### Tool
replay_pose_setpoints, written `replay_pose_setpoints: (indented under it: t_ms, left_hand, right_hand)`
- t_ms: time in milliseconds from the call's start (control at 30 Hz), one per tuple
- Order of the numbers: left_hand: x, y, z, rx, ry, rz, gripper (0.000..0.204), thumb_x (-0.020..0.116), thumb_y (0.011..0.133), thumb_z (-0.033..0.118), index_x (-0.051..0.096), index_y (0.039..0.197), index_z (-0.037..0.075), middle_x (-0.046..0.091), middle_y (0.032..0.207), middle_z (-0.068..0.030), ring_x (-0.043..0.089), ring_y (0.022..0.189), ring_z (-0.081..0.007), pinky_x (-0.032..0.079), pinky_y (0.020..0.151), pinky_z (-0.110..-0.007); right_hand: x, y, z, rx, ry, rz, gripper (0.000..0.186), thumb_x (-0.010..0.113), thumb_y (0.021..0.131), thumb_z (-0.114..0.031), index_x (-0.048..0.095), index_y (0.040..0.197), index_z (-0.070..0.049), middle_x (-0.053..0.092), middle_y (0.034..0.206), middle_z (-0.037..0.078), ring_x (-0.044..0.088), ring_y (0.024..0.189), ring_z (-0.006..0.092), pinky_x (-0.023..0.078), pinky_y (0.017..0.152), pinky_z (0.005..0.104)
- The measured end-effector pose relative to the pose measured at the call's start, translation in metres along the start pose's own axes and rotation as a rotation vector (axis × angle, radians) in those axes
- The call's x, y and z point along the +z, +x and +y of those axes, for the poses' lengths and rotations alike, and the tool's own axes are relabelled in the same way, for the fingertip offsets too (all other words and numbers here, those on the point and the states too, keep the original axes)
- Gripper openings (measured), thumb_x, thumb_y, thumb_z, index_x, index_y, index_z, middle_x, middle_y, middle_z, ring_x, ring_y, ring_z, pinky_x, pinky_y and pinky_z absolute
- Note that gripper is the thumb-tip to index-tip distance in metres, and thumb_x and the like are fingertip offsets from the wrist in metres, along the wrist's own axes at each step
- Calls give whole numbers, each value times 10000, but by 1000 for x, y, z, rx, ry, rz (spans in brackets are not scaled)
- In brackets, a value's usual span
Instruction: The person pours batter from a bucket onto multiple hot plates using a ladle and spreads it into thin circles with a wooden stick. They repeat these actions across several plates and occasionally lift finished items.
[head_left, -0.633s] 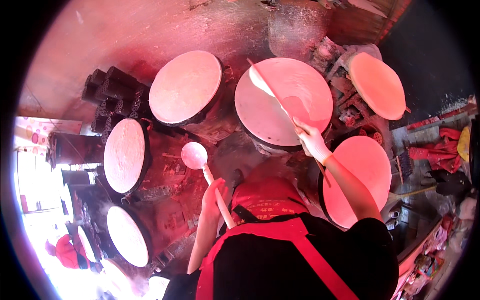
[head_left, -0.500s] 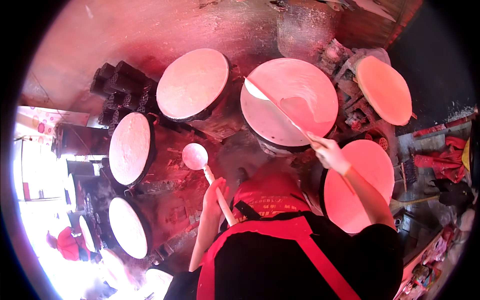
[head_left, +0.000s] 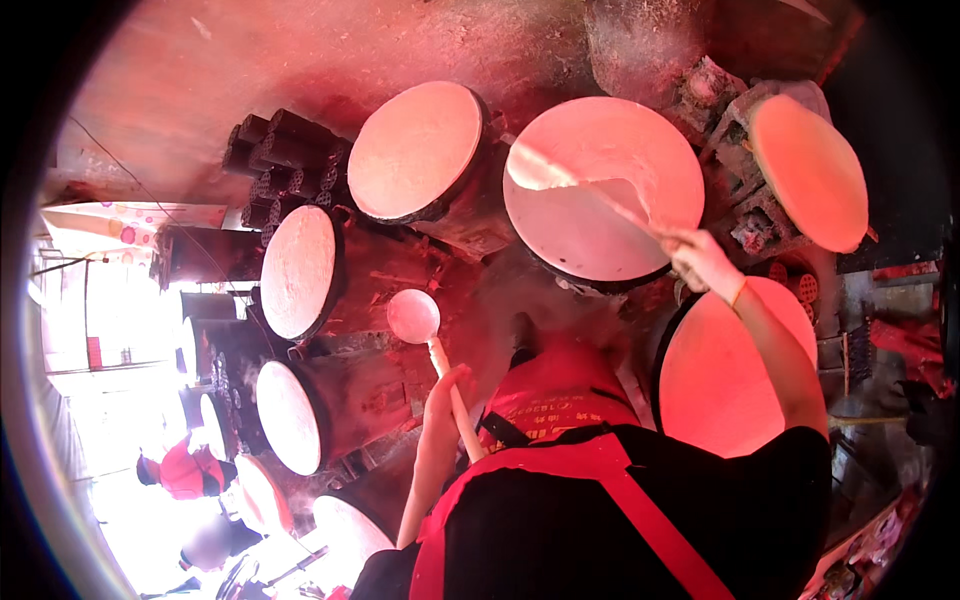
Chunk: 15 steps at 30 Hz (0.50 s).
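My right hand (head_left: 703,265) is closed around the handle of a long, thin, flat spreading stick (head_left: 615,203). The stick lies slantwise over a round griddle (head_left: 570,242) in front of me. Pale batter (head_left: 630,130) covers the griddle's far part, and a thick whitish streak of it lies along the stick's far half. The near part of the griddle looks greyer and thinly coated. At my front, my left hand (head_left: 442,405) grips the light-coloured handle of a ladle (head_left: 413,316), its round bowl pointing away from me and off any griddle.
More round griddles stand around me: one at the far left (head_left: 415,150), one by my right elbow (head_left: 740,370), several down the left side. A tilted disc (head_left: 808,172) leans at the far right. Dark cylindrical briquettes (head_left: 285,150) are stacked at back left. People are at lower left.
The view has shifted, so the griddles sit farther right and slightly higher. My right hand has moved a little right and away with the stick. The left hand still holds the ladle.
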<state>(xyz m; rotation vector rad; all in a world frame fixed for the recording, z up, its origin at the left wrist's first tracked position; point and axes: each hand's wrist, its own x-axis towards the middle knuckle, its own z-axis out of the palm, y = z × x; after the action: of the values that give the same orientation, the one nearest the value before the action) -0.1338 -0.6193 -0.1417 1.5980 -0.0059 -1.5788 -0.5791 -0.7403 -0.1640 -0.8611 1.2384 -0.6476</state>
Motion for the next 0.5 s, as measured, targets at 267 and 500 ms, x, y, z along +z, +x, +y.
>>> replay_pose_setpoints:
  t_ms: [267, 500]
  left_hand:
    - [-1, 0, 27, -86, 103, 22, 230, 670, 838, 147, 604, 1048, 80, 609, 998, -17, 587, 905, -127, 490, 810, -261]
    - [13, 55, 73, -77, 274, -210, 281, 667, 836, 77, 559, 1092, 35, 601, 1038, -35, 577, 1015, -136, 489, 910, -288]
  right_hand:
    - [30, -7, 57, -152, 64, 17, 404, 474, 943, -128, 515, 1344, -116, 386, 629, -68, 321, 450, 33, 250, 399, 197]
    - [103, -58, 97, -180, 381, 568, 398, 492, 980, -250, 489, 1362, -139, 307, 574, -95, 266, 414, 25, 205, 381, 210]
